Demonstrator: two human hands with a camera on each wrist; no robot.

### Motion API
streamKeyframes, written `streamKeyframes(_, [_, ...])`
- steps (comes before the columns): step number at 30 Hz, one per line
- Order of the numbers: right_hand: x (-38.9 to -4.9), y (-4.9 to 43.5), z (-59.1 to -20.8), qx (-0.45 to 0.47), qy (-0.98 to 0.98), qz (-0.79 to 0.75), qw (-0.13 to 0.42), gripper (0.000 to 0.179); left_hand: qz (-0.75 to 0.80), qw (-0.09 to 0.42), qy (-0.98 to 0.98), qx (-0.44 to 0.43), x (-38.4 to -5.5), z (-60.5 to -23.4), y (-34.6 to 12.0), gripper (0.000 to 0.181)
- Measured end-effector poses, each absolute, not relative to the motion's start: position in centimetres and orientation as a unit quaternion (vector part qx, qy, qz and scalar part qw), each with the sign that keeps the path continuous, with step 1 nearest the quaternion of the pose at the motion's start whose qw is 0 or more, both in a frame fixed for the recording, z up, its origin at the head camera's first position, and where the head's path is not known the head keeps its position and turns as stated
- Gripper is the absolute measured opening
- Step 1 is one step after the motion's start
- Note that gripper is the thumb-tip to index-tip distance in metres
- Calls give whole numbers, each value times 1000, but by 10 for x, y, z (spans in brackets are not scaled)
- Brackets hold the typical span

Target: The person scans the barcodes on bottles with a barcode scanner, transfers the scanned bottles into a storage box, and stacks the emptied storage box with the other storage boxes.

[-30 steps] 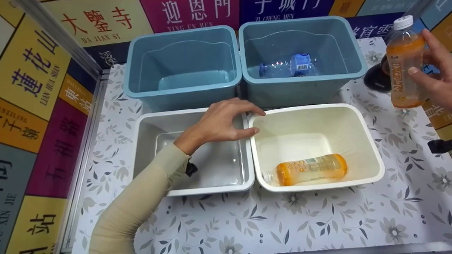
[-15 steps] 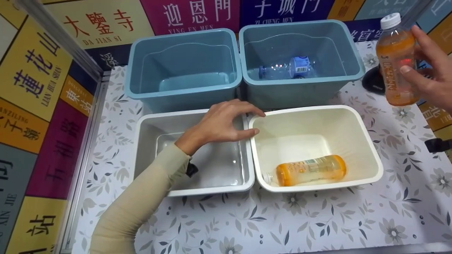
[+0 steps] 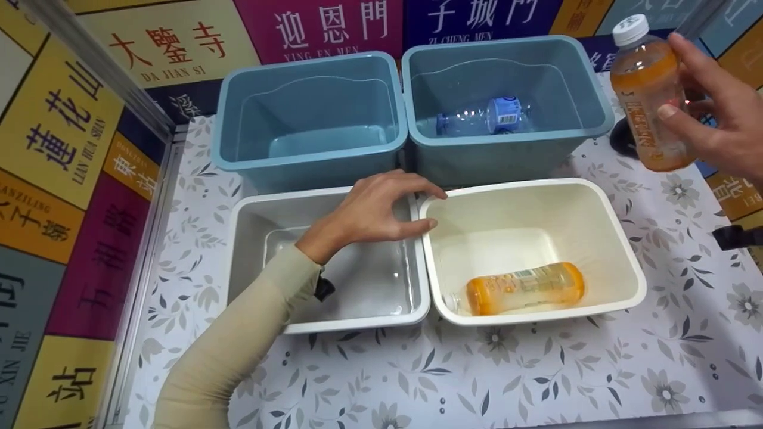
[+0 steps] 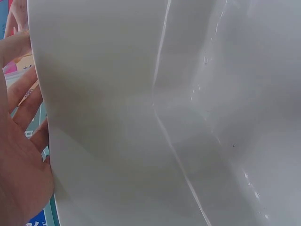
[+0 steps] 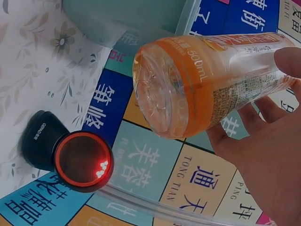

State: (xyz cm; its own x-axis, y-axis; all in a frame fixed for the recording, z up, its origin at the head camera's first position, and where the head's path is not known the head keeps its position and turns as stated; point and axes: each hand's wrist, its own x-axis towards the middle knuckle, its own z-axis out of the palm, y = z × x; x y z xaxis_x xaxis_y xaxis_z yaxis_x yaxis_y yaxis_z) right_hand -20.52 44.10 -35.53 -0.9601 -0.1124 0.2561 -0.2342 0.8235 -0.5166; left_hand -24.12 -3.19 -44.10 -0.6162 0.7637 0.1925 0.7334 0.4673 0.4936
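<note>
My right hand (image 3: 718, 110) grips an orange-labelled plastic drink bottle (image 3: 647, 101) with a white cap, held up at the right, cap upward and tilted. In the right wrist view the bottle's base (image 5: 155, 94) faces the camera, fingers and thumb around its label. My left hand (image 3: 381, 205) reaches over the grey bin (image 3: 328, 325), thumb and index fingertips at the rim of the cream bin (image 3: 629, 286). Its fingers are spread and relaxed, and they hold no loose object. A similar orange bottle (image 3: 524, 289) lies on its side in the cream bin.
Two blue bins stand behind: the left one (image 3: 310, 161) and the right one (image 3: 512, 138), which contains a clear blue-labelled bottle (image 3: 503, 115). Beyond the right bin is a black barcode scanner (image 5: 84, 161) with a red-lit face. Printed panels (image 3: 53, 238) border the flower-patterned table (image 3: 495, 381).
My right hand has moved left with the bottle, tilting its cap further left. A red glow showed on the bottle midway. My left hand stays at the rims.
</note>
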Motion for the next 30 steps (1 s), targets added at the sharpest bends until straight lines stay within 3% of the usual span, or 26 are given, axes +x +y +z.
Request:
streamKeyframes(11, [-207, 420, -349, 117, -939, 312, 82, 75, 279, 35, 855, 436, -241, -441, -32, 42])
streamKeyframes(30, [-221, 389, -339, 246, -927, 265, 101, 77, 280, 29, 852, 442, -242, -441, -32, 43])
